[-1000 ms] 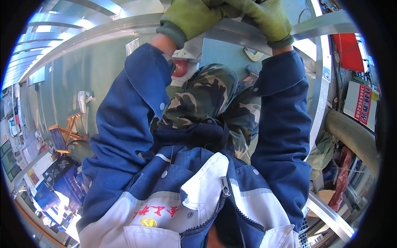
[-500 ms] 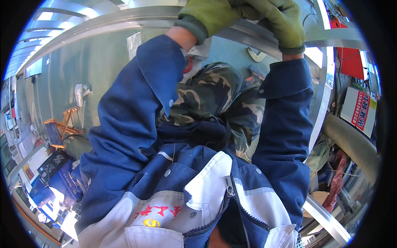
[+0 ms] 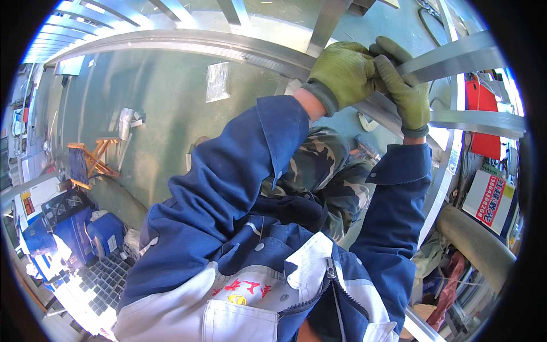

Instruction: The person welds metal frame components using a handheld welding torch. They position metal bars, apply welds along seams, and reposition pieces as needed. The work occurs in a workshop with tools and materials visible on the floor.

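Both my hands wear olive-green gloves and meet at a long silver metal rail [image 3: 268, 56], where slatted metal bars [image 3: 456, 57] join it. My left hand [image 3: 343, 76] has its fingers curled in at this joint, and what they close on is hidden. Touching it from the right, my right hand [image 3: 405, 94] bends its fingers toward the left glove. Whatever sits between the two sets of fingertips is too small or covered to make out. Below the rail are my camouflage-trousered knees [image 3: 319, 157].
On the green floor lie a clear plastic sheet [image 3: 217, 82] and a small wooden folding stool [image 3: 94, 162]. Blue containers [image 3: 105, 233] stand at lower left. To the right are a red box [image 3: 483, 122], a printed board [image 3: 487, 199] and a thick tube [image 3: 476, 236].
My view has shifted, so the rail and both gloves appear lower. My left hand has moved right, close against my right hand, and the gloves now show whole.
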### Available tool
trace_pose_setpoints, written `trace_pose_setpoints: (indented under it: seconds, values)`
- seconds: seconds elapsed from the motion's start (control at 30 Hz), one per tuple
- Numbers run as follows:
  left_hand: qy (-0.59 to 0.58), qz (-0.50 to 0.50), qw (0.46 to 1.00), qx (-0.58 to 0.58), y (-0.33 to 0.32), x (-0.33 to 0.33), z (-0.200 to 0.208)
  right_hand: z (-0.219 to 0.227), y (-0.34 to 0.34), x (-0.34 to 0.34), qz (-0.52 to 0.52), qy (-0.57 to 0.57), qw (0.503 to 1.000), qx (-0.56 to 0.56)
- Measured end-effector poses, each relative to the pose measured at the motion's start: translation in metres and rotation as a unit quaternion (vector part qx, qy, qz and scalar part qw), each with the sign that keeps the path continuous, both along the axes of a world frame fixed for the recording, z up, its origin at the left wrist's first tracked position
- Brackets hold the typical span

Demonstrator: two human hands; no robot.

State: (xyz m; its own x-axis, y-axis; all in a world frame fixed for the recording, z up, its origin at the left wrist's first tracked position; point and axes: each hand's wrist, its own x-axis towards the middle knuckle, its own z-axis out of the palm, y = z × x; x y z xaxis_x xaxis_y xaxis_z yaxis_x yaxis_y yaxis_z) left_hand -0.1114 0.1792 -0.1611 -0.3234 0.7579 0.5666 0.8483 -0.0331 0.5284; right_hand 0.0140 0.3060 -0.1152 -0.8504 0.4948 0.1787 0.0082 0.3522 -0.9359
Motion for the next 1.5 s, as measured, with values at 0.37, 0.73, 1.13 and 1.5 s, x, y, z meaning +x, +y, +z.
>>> trace_pose_setpoints:
  seconds: [0.37,0.73,1.13,1.5]
  values:
    - [-0.04,-0.067,0.997,-0.024,-0.012,-0.008,0.014,0.006,-0.002,0.004,-0.009,-0.025,1.0,-0.015]
    - [-0.107,-0.075,0.991,-0.022,-0.014,-0.016,0.004,0.006,-0.007,0.005,-0.036,-0.01,0.998,-0.04]
    - [-0.37,-0.127,0.918,-0.064,-0.002,-0.01,0.007,0.012,-0.021,-0.001,-0.151,-0.1,0.969,0.169]
    - [-0.295,-0.118,0.947,-0.052,-0.004,-0.013,0.014,0.011,-0.014,0.0,-0.071,0.002,0.997,0.031]
